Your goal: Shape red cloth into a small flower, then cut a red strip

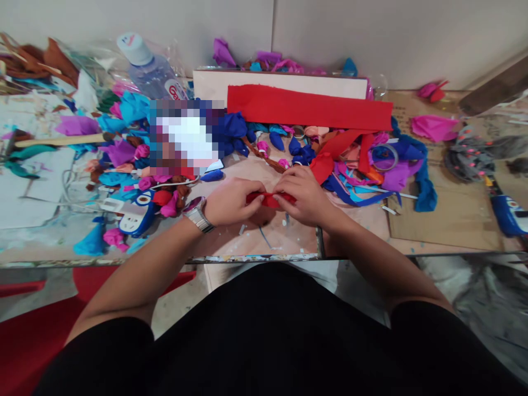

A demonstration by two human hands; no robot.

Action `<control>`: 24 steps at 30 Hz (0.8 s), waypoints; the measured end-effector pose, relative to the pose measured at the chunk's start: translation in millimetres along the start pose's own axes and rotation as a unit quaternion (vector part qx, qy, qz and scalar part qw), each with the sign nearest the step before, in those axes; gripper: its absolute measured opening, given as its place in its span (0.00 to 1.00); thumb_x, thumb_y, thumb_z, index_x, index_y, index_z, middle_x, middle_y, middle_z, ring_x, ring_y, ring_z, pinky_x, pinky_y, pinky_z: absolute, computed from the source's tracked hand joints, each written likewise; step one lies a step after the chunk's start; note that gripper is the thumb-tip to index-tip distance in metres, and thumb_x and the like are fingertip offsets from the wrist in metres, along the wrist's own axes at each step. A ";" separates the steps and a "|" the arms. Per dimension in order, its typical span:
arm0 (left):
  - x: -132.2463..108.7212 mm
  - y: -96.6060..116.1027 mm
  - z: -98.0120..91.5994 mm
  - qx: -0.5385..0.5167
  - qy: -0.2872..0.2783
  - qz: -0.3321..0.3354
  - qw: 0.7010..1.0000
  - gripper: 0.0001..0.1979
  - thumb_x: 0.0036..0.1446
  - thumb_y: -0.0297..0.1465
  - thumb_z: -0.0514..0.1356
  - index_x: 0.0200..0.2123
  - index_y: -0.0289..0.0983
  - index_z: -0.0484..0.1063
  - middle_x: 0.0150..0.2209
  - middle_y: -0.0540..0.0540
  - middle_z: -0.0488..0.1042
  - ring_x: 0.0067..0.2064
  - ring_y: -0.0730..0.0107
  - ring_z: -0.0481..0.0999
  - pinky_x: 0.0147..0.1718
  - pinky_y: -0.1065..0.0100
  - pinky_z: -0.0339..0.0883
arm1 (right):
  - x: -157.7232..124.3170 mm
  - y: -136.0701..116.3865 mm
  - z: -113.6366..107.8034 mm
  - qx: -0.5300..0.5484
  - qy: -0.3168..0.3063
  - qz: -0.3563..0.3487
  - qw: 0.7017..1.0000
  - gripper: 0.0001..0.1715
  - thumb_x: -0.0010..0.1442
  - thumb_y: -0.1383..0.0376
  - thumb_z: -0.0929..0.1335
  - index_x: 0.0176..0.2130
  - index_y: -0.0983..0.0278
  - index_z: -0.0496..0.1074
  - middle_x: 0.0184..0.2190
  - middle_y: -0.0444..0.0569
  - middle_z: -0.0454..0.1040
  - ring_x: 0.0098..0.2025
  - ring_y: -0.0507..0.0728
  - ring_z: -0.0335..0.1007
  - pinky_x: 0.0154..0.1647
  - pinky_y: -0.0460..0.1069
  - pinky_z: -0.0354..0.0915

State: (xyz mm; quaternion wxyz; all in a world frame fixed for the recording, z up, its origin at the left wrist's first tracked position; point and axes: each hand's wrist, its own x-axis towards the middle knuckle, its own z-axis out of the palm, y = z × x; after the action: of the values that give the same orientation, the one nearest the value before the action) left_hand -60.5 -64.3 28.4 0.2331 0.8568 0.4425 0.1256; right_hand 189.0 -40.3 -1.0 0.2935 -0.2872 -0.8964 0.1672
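A small strip of red crepe paper (270, 200) stretches between my two hands, just above the table. Its left end is pinched in my left hand (233, 202), closed with the thumb along the paper. At the other end, my right hand (304, 198) grips it between thumb and fingers; the fingers hide part of it. Behind my hands a long flat red sheet (309, 107) lies across a white board (210, 82). Red cut pieces (336, 151) rest just beyond my right hand. A metal watch (200, 214) is on my left wrist.
Crumpled blue, purple and pink paper pieces (117, 151) crowd the left. A capped bottle (150, 71) stands at the back left, near a blue-and-white power strip (138, 214). A tape roll (384, 157) lies right, beside cardboard (445, 225). A red chair (45, 335) is below left.
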 end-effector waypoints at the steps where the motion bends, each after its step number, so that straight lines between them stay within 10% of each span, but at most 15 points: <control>1: 0.0 0.1 -0.9 0.009 0.000 -0.004 1.000 0.16 0.66 0.35 0.54 0.45 0.38 0.82 0.38 0.44 0.84 0.38 0.62 0.81 0.39 0.63 0.66 | -0.6 1.3 0.0 -0.003 0.002 0.002 1.000 0.08 0.71 0.62 0.69 0.43 0.59 0.80 0.41 0.52 0.83 0.53 0.66 0.72 0.61 0.64 0.63; 15: -0.1 -12.5 2.1 0.186 0.051 -0.133 0.972 0.16 0.62 0.29 0.53 0.41 0.41 0.82 0.39 0.42 0.83 0.39 0.55 0.82 0.36 0.59 0.66 | -4.3 11.6 -5.0 -0.013 0.016 0.030 0.999 0.06 0.69 0.63 0.70 0.41 0.59 0.79 0.39 0.51 0.83 0.53 0.67 0.73 0.59 0.64 0.62; 24: 0.8 -1.6 4.3 0.056 0.009 0.029 0.998 0.19 0.73 0.39 0.51 0.42 0.37 0.81 0.39 0.42 0.84 0.38 0.60 0.81 0.37 0.62 0.65 | -2.3 0.4 4.1 -0.002 -0.012 -0.002 1.000 0.08 0.72 0.61 0.69 0.43 0.59 0.80 0.40 0.51 0.82 0.53 0.64 0.72 0.62 0.64 0.61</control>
State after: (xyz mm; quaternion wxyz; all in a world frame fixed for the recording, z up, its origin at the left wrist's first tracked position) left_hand -59.4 -64.1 23.9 0.1767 0.8798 0.4261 0.1150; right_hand 188.1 -41.9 -5.3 0.2820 -0.2842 -0.9008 0.1683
